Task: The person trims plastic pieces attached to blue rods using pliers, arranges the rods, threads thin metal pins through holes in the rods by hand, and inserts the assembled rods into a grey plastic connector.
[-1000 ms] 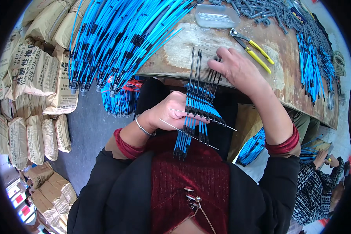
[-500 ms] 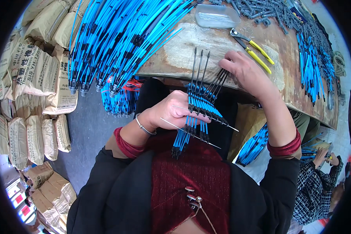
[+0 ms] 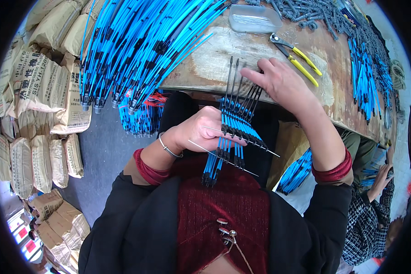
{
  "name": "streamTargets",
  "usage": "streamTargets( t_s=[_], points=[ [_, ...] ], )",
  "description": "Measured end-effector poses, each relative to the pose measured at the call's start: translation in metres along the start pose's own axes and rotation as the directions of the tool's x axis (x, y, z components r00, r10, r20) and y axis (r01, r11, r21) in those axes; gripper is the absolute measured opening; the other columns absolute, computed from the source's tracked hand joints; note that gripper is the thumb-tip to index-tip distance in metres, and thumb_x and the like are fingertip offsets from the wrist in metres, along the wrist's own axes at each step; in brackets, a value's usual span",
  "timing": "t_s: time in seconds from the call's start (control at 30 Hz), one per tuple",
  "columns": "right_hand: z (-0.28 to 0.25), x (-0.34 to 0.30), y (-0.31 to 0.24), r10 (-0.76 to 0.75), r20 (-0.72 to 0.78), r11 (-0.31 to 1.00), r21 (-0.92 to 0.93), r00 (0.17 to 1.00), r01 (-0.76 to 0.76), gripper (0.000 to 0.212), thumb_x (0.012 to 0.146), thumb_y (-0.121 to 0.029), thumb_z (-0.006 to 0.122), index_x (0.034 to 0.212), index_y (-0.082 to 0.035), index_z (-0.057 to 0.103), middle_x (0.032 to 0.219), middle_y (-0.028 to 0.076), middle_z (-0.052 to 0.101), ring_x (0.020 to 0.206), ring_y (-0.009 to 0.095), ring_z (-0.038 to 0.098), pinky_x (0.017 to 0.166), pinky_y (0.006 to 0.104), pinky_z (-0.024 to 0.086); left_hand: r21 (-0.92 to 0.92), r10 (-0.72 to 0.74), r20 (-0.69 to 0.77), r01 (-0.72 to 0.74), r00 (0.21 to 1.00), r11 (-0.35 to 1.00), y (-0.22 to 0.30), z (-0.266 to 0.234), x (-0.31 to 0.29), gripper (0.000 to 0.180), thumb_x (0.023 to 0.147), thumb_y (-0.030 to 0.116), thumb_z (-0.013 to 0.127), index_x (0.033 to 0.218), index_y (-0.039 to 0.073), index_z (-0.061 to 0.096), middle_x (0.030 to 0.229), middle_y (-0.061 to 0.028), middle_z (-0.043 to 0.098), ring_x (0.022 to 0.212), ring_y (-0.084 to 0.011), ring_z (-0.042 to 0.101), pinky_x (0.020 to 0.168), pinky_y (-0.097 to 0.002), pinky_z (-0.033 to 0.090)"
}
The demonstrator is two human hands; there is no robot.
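While gripped in left hand [image 3: 201, 130] fingers: one blue cable bundle [image 3: 230, 137], two thin rods [image 3: 242, 137]; right hand [image 3: 278, 82] open.

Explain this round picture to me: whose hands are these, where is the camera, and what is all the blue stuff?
There is no machine here. The camera sits on a person's head and looks down, so the arms come in from the bottom; its wide lens bends the picture into a circle.

The left hand grips a bundle of blue and black cables crossed by thin metal rods. The right hand rests on the bundle's black upper ends at the edge of the wooden table.

On the table lie a big pile of the same blue cables, yellow-handled pliers, a clear plastic box and grey parts. Filled paper sacks are stacked on the floor to the left. Another person's hand shows at the right.
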State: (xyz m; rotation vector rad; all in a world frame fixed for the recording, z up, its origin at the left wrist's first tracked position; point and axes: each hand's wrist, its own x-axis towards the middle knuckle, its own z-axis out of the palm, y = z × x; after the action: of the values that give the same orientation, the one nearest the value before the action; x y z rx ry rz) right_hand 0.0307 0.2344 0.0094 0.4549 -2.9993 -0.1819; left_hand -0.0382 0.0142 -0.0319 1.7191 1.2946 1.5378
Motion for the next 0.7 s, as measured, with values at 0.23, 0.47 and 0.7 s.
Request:
streamTargets(
  t_s=[0.23,0.47,0.7],
  points=[
    [0.0013,-0.0066,0.0032,0.071,0.045,0.991,0.112,0.996,-0.076,0.027,0.075,-0.003,0.051,0.100,-0.013,0.052,0.094,0.009,0.049,0.087,0.026,0.053,0.076,0.0348,0.045,0.025,0.028,-0.002,-0.028,1.000,0.999,0.0003,-0.0011,0.0021,0.015,0.072,0.008,0.069,0.087,0.008,0.069,0.085,-0.0062,0.067,0.074,-0.0239,0.064,0.063,-0.0321,0.051],
    [-0.0015,-0.0085,0.0070,0.067,0.037,0.976,0.206,0.997,-0.073,0.023,0.076,-0.003,0.051,0.097,-0.011,0.053,0.095,0.009,0.049,0.090,0.028,0.053,0.076,0.0356,0.044,-0.019,-0.039,0.000,0.039,0.999,0.999,0.0012,0.0010,0.0020,0.014,0.073,0.008,0.070,0.087,0.007,0.068,0.082,-0.0056,0.067,0.071,-0.0217,0.064,0.061,-0.0306,0.051],
    [-0.0027,-0.0089,0.0083,0.051,0.036,0.978,0.198,0.998,-0.057,0.021,0.076,-0.005,0.051,0.096,-0.011,0.053,0.093,0.009,0.050,0.089,0.028,0.053,0.076,0.0361,0.044,0.029,0.012,-0.004,-0.012,1.000,1.000,0.0016,0.0005,0.0050,0.014,0.073,0.007,0.069,0.086,0.006,0.069,0.081,-0.0059,0.067,0.070,-0.0212,0.064,0.061,-0.0302,0.051]
  ],
)
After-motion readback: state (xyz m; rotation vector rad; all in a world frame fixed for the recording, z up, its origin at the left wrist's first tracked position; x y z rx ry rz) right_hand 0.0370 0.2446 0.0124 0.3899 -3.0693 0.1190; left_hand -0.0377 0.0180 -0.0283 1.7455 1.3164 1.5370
